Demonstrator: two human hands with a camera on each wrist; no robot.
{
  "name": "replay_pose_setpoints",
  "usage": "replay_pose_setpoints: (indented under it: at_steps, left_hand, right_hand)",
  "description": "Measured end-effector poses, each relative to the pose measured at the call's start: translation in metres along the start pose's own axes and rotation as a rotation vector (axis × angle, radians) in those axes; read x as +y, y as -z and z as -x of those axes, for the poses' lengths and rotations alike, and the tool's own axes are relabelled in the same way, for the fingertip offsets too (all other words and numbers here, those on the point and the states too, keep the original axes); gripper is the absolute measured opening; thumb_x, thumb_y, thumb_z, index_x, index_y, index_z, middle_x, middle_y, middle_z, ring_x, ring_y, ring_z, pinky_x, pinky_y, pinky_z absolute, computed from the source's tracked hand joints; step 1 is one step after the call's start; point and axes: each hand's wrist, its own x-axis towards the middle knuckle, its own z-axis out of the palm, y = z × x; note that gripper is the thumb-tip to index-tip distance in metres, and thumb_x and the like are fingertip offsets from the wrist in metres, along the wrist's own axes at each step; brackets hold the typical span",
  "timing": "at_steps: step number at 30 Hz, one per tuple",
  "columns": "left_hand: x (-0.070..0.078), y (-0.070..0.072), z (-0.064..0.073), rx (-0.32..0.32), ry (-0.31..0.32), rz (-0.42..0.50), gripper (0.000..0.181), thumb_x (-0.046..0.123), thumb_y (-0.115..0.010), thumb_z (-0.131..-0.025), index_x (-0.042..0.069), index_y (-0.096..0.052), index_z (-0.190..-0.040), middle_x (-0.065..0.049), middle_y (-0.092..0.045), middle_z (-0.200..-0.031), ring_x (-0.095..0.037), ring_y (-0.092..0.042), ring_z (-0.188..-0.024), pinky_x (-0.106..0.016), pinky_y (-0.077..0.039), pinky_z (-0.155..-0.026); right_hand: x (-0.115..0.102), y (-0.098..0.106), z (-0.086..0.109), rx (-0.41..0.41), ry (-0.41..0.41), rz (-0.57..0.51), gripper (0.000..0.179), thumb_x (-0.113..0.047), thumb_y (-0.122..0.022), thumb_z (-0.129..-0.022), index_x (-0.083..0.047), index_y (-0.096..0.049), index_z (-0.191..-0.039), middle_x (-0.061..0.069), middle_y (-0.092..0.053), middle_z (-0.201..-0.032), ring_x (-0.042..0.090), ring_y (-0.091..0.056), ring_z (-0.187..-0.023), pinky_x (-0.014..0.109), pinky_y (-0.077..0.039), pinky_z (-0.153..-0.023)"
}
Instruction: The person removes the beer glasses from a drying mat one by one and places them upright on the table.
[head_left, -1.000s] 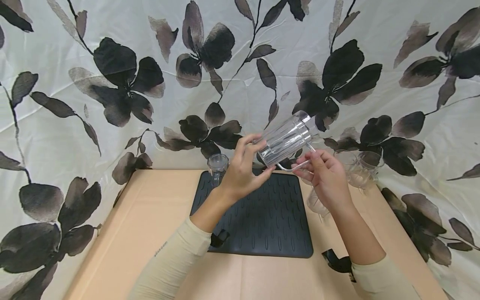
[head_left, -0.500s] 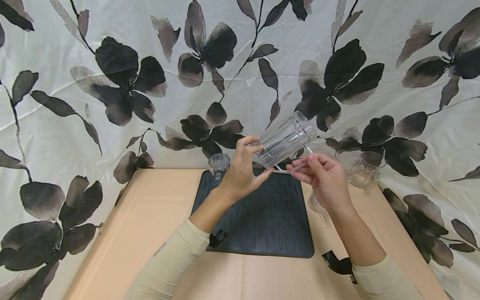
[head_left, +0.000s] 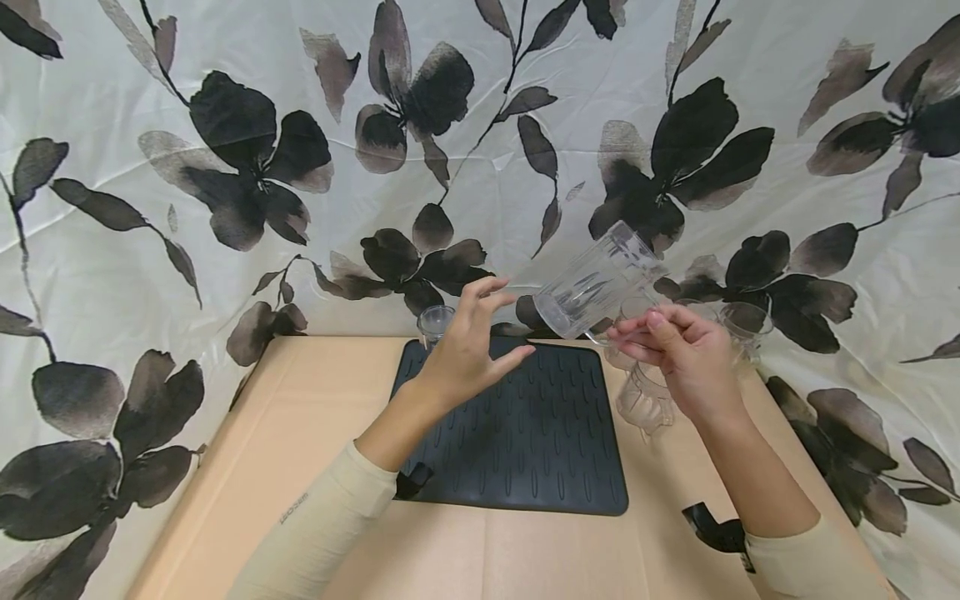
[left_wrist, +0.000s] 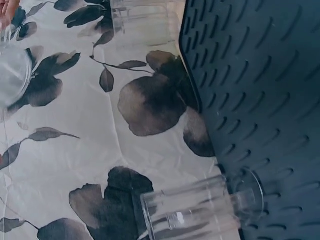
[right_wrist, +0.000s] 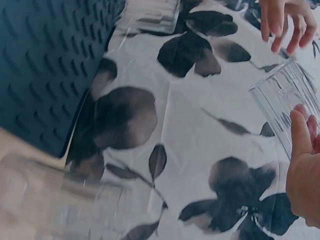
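A tall clear glass mug (head_left: 596, 283) is tilted in the air above the far edge of the black mat (head_left: 517, 433). My right hand (head_left: 693, 362) holds it by the handle, with thumb and fingers together. Its base points down and left. Left of the mug, my left hand (head_left: 465, 350) is apart from it, fingers and thumb spread and holding nothing. The right wrist view also shows the mug (right_wrist: 282, 95) between the right hand (right_wrist: 306, 180) and the fingers of the left hand (right_wrist: 287, 22).
Another clear glass mug (head_left: 435, 321) stands at the mat's far left corner, partly hidden by my left hand. Several clear glasses, including one near the mat (head_left: 645, 400) and one farther back (head_left: 745, 325), stand on the table's right side. A floral cloth (head_left: 525, 167) hangs behind the table.
My left hand has let go of the mug's base and drawn slightly left. The right hand has carried the mug to the right.
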Motion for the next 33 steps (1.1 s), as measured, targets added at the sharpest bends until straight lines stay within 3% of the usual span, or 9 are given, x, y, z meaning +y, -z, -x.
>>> replay_pose_setpoints:
  at_steps: [6,12,18,33]
  left_hand:
    - [-0.003,0.009,0.011,-0.045,0.009,-0.039,0.073,0.018,-0.091,-0.081,-0.001,-0.045,-0.134,-0.025,-0.046,-0.139,-0.035,-0.058,-0.126,-0.038,-0.058,-0.096]
    - [-0.006,0.017,0.024,-0.119,0.04,-0.066,0.07,0.017,-0.09,-0.082,0.001,-0.046,-0.134,-0.022,-0.046,-0.141,-0.032,-0.059,-0.122,-0.037,-0.059,-0.083]
    - [-0.015,0.024,0.04,-0.18,0.054,-0.088,0.065,0.017,-0.088,-0.083,-0.001,-0.051,-0.133,-0.02,-0.047,-0.142,-0.031,-0.055,-0.129,-0.039,-0.057,-0.098]
    - [-0.028,0.05,0.084,-0.456,0.147,-0.132,0.078,0.035,-0.085,-0.087,0.005,-0.048,-0.149,-0.017,-0.049,-0.151,-0.032,-0.055,-0.136,-0.043,-0.057,-0.102]
  right_hand:
    - [-0.007,0.026,0.004,0.004,0.018,0.107,0.013,0.002,-0.057,-0.103,0.008,-0.068,-0.105,0.008,-0.08,-0.097,0.019,-0.08,-0.09,0.031,-0.061,-0.079]
    - [-0.018,0.05,0.011,0.059,0.027,0.236,0.016,0.004,-0.06,-0.101,0.015,-0.065,-0.112,0.006,-0.08,-0.099,0.016,-0.079,-0.09,0.028,-0.061,-0.079]
    - [-0.026,0.074,0.016,0.067,0.071,0.241,0.014,0.009,-0.058,-0.1,0.019,-0.062,-0.109,0.009,-0.081,-0.098,0.017,-0.079,-0.091,0.029,-0.06,-0.079]
    - [-0.029,0.121,0.034,0.1,0.091,0.337,0.012,0.014,-0.057,-0.098,0.022,-0.061,-0.105,0.006,-0.081,-0.098,0.013,-0.079,-0.09,0.025,-0.061,-0.078]
